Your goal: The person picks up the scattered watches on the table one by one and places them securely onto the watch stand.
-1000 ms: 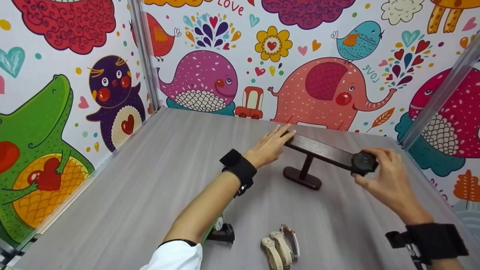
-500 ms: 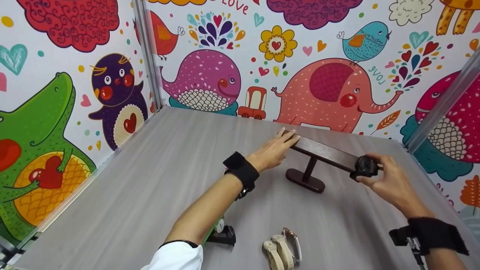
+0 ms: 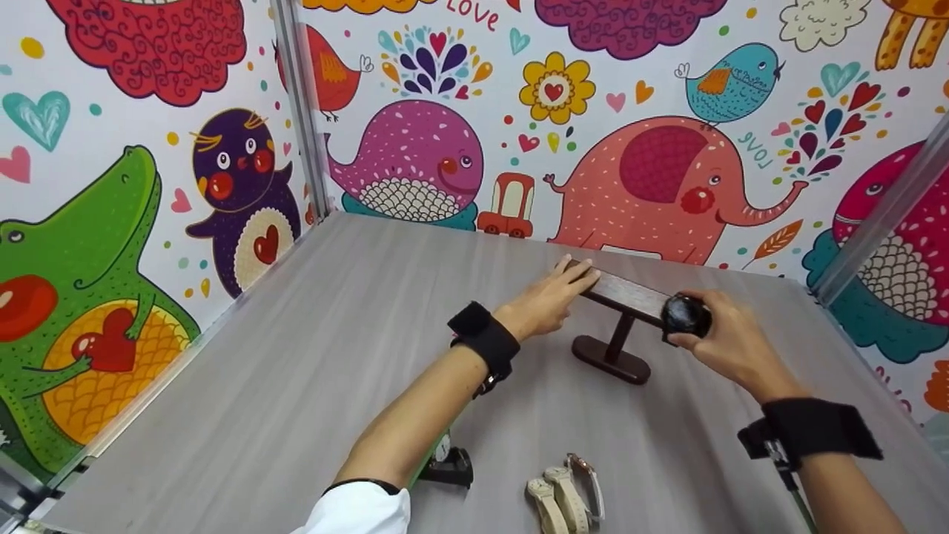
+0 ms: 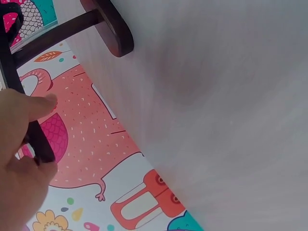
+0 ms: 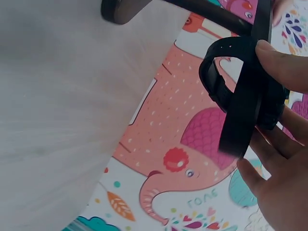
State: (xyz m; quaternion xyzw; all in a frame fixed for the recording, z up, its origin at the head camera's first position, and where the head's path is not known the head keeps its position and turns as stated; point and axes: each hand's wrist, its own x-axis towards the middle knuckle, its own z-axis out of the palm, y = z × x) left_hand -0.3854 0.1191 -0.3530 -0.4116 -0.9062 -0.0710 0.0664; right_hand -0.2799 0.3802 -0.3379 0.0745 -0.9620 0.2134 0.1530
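With our left hand [image 3: 545, 302] we gripped the far left end of a dark brown T-shaped stand [image 3: 629, 296], as our right hand [image 3: 734, 343] pinched a round-faced black wristwatch [image 3: 685, 316], its strap looped around the bar's right side. Two beige watches [image 3: 569, 500] lay near us on the grey wood-grain table [image 3: 334, 371].

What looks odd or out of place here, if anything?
The lettering beside the printed elephant reads backwards, unlike the "Love" higher up. Otherwise nothing stands out: no spill or visible damage around the dark watch or brown stand.
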